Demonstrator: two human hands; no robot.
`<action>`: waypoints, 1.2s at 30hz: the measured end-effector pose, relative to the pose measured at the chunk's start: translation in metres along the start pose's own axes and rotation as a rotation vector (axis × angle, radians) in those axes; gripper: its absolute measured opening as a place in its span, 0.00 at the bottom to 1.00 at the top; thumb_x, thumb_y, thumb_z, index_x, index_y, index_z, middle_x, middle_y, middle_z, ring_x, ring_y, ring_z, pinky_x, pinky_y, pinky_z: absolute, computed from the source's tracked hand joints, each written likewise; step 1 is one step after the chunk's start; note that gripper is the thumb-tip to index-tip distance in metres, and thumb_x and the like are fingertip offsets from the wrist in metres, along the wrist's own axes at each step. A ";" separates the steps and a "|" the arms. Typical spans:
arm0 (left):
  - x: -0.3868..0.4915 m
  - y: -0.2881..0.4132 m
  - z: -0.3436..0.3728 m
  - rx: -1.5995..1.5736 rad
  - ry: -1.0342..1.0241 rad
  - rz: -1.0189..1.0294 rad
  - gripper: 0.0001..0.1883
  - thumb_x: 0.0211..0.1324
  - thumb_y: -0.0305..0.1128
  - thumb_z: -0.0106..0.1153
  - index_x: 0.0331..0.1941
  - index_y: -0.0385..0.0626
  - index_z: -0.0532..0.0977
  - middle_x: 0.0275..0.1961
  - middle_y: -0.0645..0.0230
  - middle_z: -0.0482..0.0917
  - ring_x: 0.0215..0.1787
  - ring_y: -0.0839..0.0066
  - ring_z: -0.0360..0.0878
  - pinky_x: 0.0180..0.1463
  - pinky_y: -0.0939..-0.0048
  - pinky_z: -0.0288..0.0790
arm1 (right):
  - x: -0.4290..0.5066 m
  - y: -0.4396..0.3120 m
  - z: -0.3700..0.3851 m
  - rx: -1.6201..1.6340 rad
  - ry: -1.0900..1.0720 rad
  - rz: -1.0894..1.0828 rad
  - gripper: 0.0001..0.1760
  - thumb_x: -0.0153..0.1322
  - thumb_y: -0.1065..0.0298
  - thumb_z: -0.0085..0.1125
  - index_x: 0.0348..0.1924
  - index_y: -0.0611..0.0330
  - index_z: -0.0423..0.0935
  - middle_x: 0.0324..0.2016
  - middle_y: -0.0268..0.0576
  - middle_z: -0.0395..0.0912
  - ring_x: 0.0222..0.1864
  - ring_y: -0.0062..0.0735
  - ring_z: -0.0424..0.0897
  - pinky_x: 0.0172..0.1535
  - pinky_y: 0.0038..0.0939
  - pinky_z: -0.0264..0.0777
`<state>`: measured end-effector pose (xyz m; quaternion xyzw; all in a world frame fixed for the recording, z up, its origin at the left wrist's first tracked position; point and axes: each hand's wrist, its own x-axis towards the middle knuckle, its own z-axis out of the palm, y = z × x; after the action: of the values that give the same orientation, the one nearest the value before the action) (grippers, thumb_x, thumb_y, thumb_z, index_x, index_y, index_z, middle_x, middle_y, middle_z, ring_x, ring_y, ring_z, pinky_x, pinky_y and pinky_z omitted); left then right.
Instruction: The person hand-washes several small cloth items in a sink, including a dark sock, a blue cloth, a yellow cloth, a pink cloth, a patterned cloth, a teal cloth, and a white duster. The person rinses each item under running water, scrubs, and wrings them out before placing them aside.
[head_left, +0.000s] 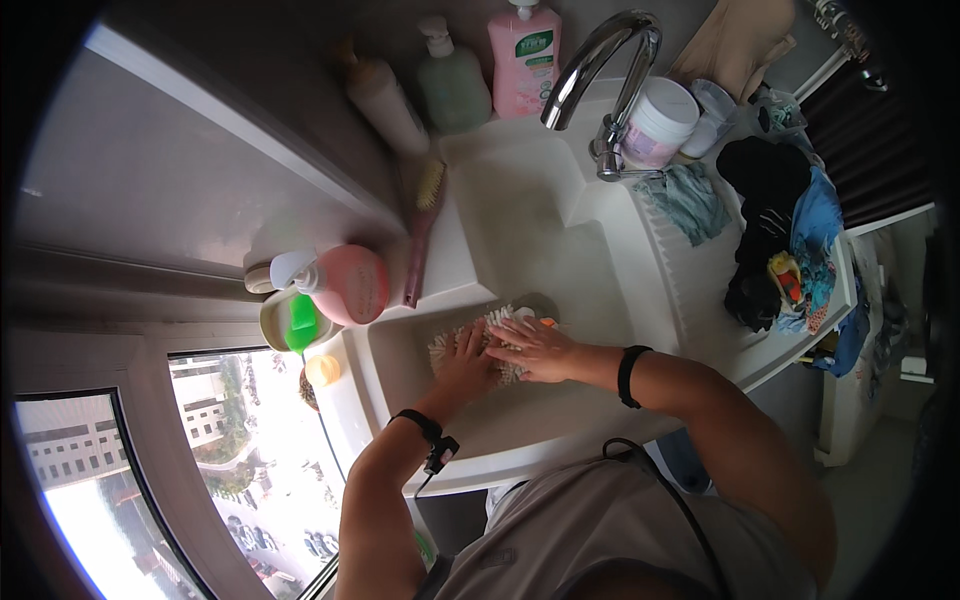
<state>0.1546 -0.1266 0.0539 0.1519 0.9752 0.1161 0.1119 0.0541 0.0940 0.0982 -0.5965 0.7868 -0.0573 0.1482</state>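
A white chenille cloth or mat (501, 318) with thick shaggy strands lies in the front part of a white sink (390, 352). Cloudy water (551, 247) covers the basin floor. Across the left part of the shaggy piece, my left hand (466, 360) lies flat with its fingers spread. My right hand (536, 349) presses palm down on its right part, the fingertips close to the left hand. Beside the right hand, a small orange and white patch (549, 322) shows at the piece's edge. What lies under both palms is hidden.
A chrome faucet (600, 67) arches over the back. A scrub brush (426, 225), a pink pump bottle (352, 285) and a soap dish (274, 322) line the left ledge. Right, a grey-green cloth (690, 202) and piled clothes (772, 225) lie on the ribbed washboard side.
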 end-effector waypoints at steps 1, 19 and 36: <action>0.001 0.002 0.007 -0.032 -0.033 -0.030 0.44 0.52 0.52 0.67 0.73 0.55 0.63 0.79 0.51 0.51 0.80 0.47 0.50 0.78 0.36 0.47 | 0.004 0.003 0.013 0.015 -0.062 -0.020 0.47 0.70 0.45 0.66 0.77 0.43 0.54 0.76 0.51 0.52 0.76 0.54 0.54 0.70 0.57 0.55; 0.061 0.012 0.064 0.199 -0.054 0.149 0.35 0.59 0.46 0.61 0.70 0.52 0.67 0.77 0.54 0.60 0.78 0.48 0.56 0.76 0.35 0.50 | -0.052 0.082 0.091 0.085 0.108 0.378 0.31 0.68 0.57 0.68 0.65 0.43 0.75 0.73 0.37 0.60 0.74 0.51 0.59 0.70 0.60 0.57; 0.069 0.013 0.071 -0.020 -0.132 0.050 0.35 0.66 0.50 0.55 0.74 0.53 0.62 0.80 0.56 0.54 0.82 0.49 0.46 0.78 0.33 0.39 | -0.047 0.076 0.070 0.131 -0.111 0.436 0.36 0.76 0.53 0.55 0.77 0.40 0.58 0.80 0.37 0.44 0.80 0.53 0.41 0.77 0.61 0.37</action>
<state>0.1121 -0.0788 -0.0230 0.1822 0.9604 0.1182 0.1744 0.0169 0.1667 0.0195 -0.4038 0.8822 -0.0420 0.2385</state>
